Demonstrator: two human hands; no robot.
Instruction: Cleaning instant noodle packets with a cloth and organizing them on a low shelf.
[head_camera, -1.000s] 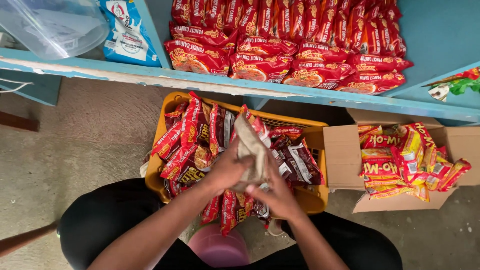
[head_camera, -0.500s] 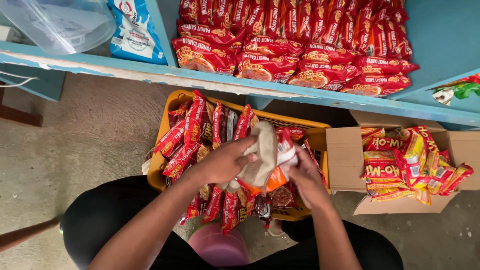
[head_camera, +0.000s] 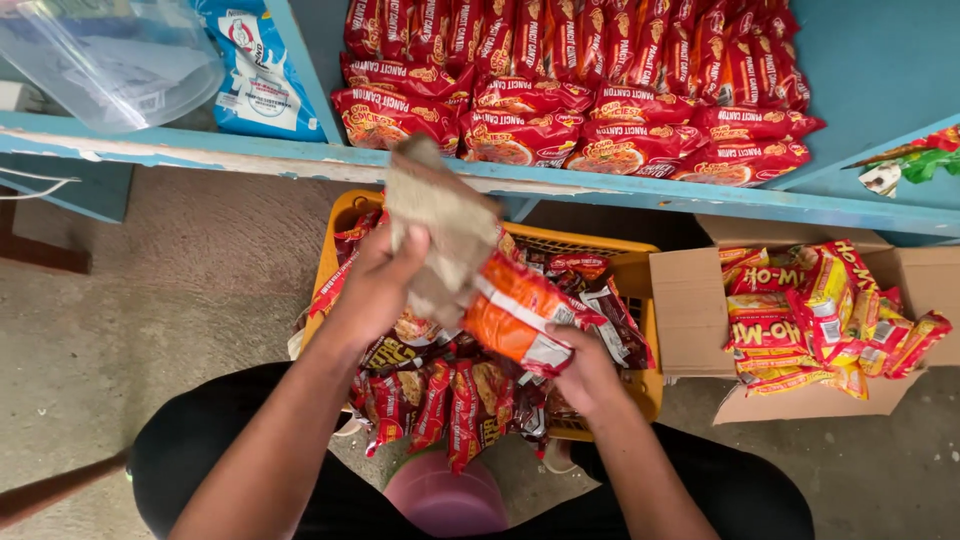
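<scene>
Left hand (head_camera: 375, 285) grips a brown cardboard piece (head_camera: 440, 225); right hand (head_camera: 585, 370) grips an orange noodle pack (head_camera: 515, 315).
Both lean up toward the blue shelf (head_camera: 600, 190), above the yellow basket (head_camera: 640, 270); left hand is nearer.

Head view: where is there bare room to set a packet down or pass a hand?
Bare concrete floor lies left of the yellow basket, below the blue shelf edge. Crowded: the basket, the cardboard box and the shelf's red packets. Both hands, left and right, are full.
</scene>
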